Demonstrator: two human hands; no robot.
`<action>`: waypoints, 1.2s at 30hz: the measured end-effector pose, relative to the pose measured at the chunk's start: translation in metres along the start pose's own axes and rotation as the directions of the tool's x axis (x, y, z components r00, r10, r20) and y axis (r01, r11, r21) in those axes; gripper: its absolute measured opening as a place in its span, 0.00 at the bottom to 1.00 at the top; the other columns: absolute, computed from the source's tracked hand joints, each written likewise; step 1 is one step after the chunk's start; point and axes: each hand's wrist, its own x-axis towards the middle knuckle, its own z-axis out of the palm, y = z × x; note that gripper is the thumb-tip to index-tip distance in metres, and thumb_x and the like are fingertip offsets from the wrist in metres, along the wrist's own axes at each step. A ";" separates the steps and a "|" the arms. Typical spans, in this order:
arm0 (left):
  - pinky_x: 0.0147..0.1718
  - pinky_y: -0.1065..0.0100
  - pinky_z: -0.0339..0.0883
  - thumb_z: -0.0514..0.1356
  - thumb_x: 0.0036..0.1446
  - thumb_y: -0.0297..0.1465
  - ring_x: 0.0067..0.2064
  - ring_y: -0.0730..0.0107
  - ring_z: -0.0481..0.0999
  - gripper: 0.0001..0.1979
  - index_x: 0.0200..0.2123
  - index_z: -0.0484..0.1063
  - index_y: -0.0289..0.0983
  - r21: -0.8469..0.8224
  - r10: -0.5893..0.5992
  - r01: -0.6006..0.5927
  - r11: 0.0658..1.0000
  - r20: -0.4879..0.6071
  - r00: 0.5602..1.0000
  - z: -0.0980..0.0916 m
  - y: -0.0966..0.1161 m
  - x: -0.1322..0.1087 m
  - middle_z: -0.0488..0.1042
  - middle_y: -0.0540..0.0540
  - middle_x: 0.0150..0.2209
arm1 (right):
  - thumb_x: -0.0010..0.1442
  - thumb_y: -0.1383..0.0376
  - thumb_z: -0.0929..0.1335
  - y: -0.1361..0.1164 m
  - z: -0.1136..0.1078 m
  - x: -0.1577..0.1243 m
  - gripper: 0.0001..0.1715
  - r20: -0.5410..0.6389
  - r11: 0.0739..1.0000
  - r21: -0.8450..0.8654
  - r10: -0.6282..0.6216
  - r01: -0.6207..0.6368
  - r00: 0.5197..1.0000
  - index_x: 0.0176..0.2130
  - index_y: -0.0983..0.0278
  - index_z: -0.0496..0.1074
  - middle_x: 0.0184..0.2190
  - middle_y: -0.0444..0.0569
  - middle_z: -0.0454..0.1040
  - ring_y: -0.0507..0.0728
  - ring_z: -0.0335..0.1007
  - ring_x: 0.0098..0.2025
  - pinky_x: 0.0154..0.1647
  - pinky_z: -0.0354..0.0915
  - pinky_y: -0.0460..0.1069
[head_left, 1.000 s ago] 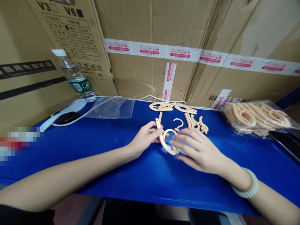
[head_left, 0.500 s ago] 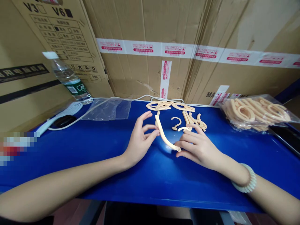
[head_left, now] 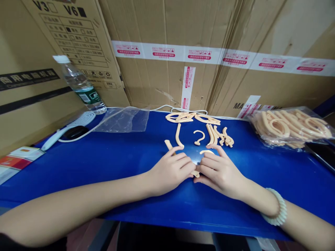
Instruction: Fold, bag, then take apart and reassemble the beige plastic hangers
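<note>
My left hand (head_left: 171, 170) lies on the blue table (head_left: 110, 167) with its fingers curled over a long curved peach plastic strip (head_left: 168, 144); one end sticks out beyond the fingers, the other shows at the fingertips. My right hand (head_left: 218, 170) meets it fingertip to fingertip at that near end. Its fingers are bent, and a small curved peach piece (head_left: 206, 151) sits at the index fingertip. Just beyond lie another curved strip (head_left: 178, 136), a hook-shaped piece (head_left: 199, 136) and a row of similar pieces (head_left: 220, 136).
A pile of flat peach parts (head_left: 192, 118) lies at the back by the cardboard boxes (head_left: 183, 52). A clear bag of peach rings (head_left: 290, 127) sits right. An empty plastic bag (head_left: 123, 119), water bottle (head_left: 80, 85), white handled device (head_left: 68, 127) and leaflets (head_left: 14, 164) are left.
Both hands drew together toward me over the long strip, which turned and slid nearer. The left hand went from open beside it to curled on top. A second strip now lies behind.
</note>
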 end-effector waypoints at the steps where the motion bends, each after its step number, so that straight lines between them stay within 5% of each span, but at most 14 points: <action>1: 0.52 0.58 0.63 0.47 0.73 0.31 0.35 0.67 0.73 0.16 0.34 0.69 0.36 0.014 0.006 -0.006 1.000 0.008 1.000 0.000 0.000 0.000 0.76 0.48 0.32 | 0.71 0.58 0.65 0.000 0.001 0.000 0.16 0.007 1.000 0.019 0.005 -0.005 1.000 0.35 0.65 0.73 0.26 0.44 0.70 0.55 0.64 0.34 0.61 0.52 0.61; 5: 0.42 0.62 0.62 0.46 0.73 0.29 0.31 0.68 0.69 0.16 0.33 0.68 0.36 -0.009 0.009 -0.008 1.000 0.056 0.998 -0.002 0.003 -0.002 0.73 0.49 0.30 | 0.68 0.56 0.68 0.002 0.005 -0.003 0.15 0.034 0.987 0.150 0.057 -0.062 0.998 0.35 0.64 0.74 0.27 0.43 0.71 0.54 0.66 0.34 0.62 0.51 0.60; 14: 0.39 0.64 0.59 0.49 0.70 0.26 0.30 0.69 0.68 0.15 0.30 0.68 0.35 -0.083 0.003 -0.001 0.997 0.021 1.000 -0.006 0.002 0.000 0.71 0.49 0.28 | 0.65 0.58 0.71 0.000 0.005 0.000 0.11 0.059 0.919 0.359 0.154 -0.165 0.986 0.35 0.63 0.75 0.26 0.41 0.69 0.53 0.66 0.32 0.58 0.53 0.58; 18: 0.40 0.64 0.59 0.48 0.71 0.25 0.30 0.70 0.70 0.16 0.32 0.70 0.35 -0.034 0.060 -0.061 0.998 -0.047 0.997 -0.011 -0.002 0.000 0.73 0.50 0.27 | 0.64 0.58 0.72 0.003 -0.001 0.002 0.09 0.034 0.847 0.477 0.250 -0.235 0.968 0.37 0.62 0.77 0.25 0.41 0.70 0.52 0.65 0.29 0.46 0.61 0.53; 21: 0.43 0.64 0.61 0.48 0.72 0.26 0.32 0.72 0.73 0.15 0.34 0.71 0.36 -0.072 0.038 -0.042 0.996 -0.051 0.998 -0.013 -0.013 0.000 0.77 0.49 0.30 | 0.63 0.59 0.73 0.011 -0.007 0.004 0.09 -0.052 0.825 0.495 0.343 -0.274 0.938 0.38 0.62 0.78 0.25 0.43 0.72 0.53 0.66 0.30 0.39 0.62 0.51; 28: 0.57 0.57 0.59 0.53 0.71 0.27 0.39 0.70 0.77 0.06 0.42 0.71 0.37 -0.099 -0.036 0.032 0.995 -0.043 0.998 -0.007 -0.057 -0.002 0.80 0.49 0.36 | 0.63 0.64 0.73 0.019 -0.008 0.003 0.06 -0.107 0.818 0.504 0.376 -0.275 0.921 0.41 0.62 0.78 0.34 0.48 0.76 0.56 0.71 0.38 0.41 0.67 0.52; 36: 0.52 0.55 0.68 0.53 0.69 0.26 0.51 0.59 0.73 0.07 0.42 0.71 0.36 -0.040 -0.126 0.127 0.991 0.035 0.991 0.002 -0.079 -0.005 0.76 0.41 0.47 | 0.63 0.65 0.73 0.023 -0.001 -0.002 0.07 -0.093 0.845 0.454 0.362 -0.283 0.928 0.43 0.60 0.78 0.43 0.50 0.75 0.58 0.72 0.47 0.49 0.68 0.54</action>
